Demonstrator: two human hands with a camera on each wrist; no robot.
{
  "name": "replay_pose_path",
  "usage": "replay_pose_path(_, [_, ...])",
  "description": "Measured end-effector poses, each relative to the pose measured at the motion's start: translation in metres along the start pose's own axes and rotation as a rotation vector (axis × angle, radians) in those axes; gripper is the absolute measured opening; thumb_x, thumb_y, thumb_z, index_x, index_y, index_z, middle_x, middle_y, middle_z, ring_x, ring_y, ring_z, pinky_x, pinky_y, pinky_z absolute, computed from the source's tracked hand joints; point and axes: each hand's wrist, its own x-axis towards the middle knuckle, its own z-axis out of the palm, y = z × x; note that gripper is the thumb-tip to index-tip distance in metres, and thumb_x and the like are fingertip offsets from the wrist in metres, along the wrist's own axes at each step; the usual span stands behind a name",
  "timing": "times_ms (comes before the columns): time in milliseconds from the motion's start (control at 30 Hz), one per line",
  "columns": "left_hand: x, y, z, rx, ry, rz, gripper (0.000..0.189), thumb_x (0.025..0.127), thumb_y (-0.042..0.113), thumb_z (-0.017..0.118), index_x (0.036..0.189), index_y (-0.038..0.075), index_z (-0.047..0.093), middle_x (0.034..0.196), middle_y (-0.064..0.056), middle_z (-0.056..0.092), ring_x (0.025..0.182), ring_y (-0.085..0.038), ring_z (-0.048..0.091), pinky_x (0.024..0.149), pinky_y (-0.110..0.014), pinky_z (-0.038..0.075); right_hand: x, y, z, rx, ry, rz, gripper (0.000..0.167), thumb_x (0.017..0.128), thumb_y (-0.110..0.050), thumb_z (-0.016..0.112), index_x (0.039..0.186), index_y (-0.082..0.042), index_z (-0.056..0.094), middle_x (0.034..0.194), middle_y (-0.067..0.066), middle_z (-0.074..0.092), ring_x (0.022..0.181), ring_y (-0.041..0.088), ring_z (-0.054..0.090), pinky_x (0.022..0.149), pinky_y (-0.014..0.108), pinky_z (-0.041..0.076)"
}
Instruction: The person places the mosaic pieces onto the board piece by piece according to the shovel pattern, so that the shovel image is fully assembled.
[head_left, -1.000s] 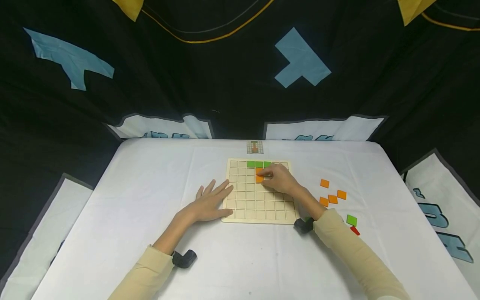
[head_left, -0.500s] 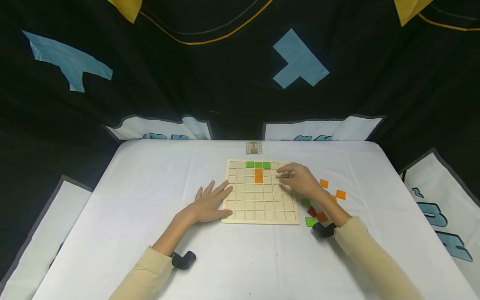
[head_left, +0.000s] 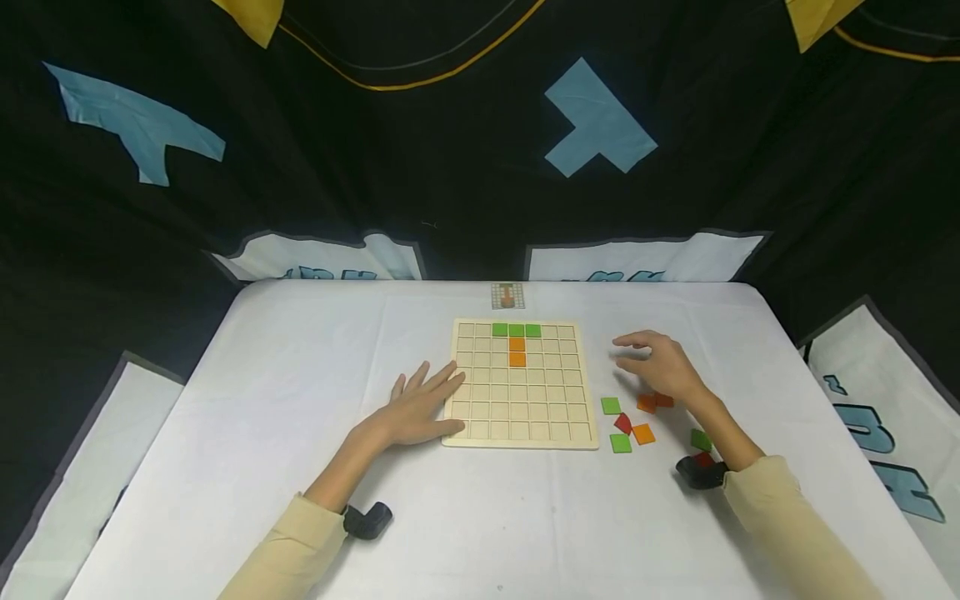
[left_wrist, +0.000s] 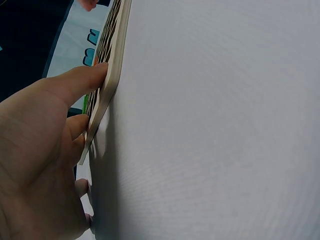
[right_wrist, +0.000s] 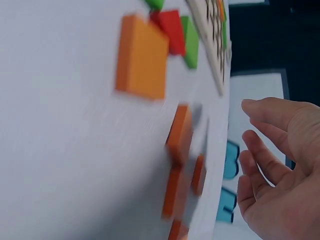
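Note:
A pale wooden grid board (head_left: 521, 404) lies on the white table. Three green tiles (head_left: 516, 330) fill cells in its top row, and two orange tiles (head_left: 517, 359) run downward below the middle one. My left hand (head_left: 416, 412) rests with spread fingers on the board's left edge; its thumb (left_wrist: 92, 75) touches the rim in the left wrist view. To the right of the board, my right hand (head_left: 663, 362) hovers above the table with thumb and fingers apart, holding nothing. Loose orange tiles (right_wrist: 145, 57) lie below it, some partly hidden by the hand and forearm.
Loose green tiles (head_left: 611, 406) and a red piece (head_left: 623, 423) lie by the board's right side. Another green tile (head_left: 701, 440) and red piece (head_left: 703, 459) are near the right wrist. A small printed pattern card (head_left: 507, 296) lies beyond the board.
My right hand has let go of an orange tile in the board's middle column and moved right, off the board to above the loose tiles. The left hand stays put.

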Motion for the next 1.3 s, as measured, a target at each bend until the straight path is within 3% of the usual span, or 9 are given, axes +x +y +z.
replay_pose_path(233, [-0.001,0.002,-0.001,-0.003,-0.001,0.008,0.080,0.095,0.052,0.058,0.158,0.012,0.030,0.166,-0.006,0.013,0.149,-0.044,-0.001,0.111,-0.070,-0.002,-0.010,0.024,-0.012,-0.030,0.021,0.044,0.037,0.093,-0.012,0.070,0.127,0.001,0.065,0.136,0.027,0.054,0.123,0.046,0.049,0.100,0.062,0.041])
replay_pose_path(567, [0.000,0.001,-0.001,-0.006,-0.005,0.003,0.080,0.095,0.052,0.059,0.158,0.012,0.030,0.166,-0.006,0.013,0.149,-0.044,-0.001,0.111,-0.070,-0.002,-0.015,0.048,-0.018,-0.015,-0.048,0.116,0.040,0.094,-0.012,0.067,0.131,0.003,0.061,0.139,0.029,0.049,0.128,0.046,0.042,0.107,0.063,0.032])
replay_pose_path(1033, [-0.001,0.002,-0.002,-0.007,-0.006,0.003,0.081,0.095,0.051,0.059,0.158,0.012,0.029,0.166,-0.007,0.013,0.149,-0.044,-0.001,0.111,-0.070,-0.002,-0.014,0.051,-0.017,-0.019,-0.065,0.099,0.035,0.094,-0.012,0.067,0.126,0.003,0.066,0.130,0.027,0.057,0.114,0.041,0.050,0.101,0.059,0.041])
replay_pose_path(1300, [-0.001,0.002,-0.002,-0.008,-0.009,0.009,0.080,0.095,0.050,0.059,0.158,0.011,0.029,0.166,-0.007,0.014,0.149,-0.044,-0.001,0.110,-0.071,-0.002,-0.008,0.036,-0.012,-0.026,-0.026,0.058,0.034,0.093,-0.011,0.067,0.124,0.002,0.067,0.129,0.024,0.061,0.114,0.040,0.054,0.093,0.053,0.051])
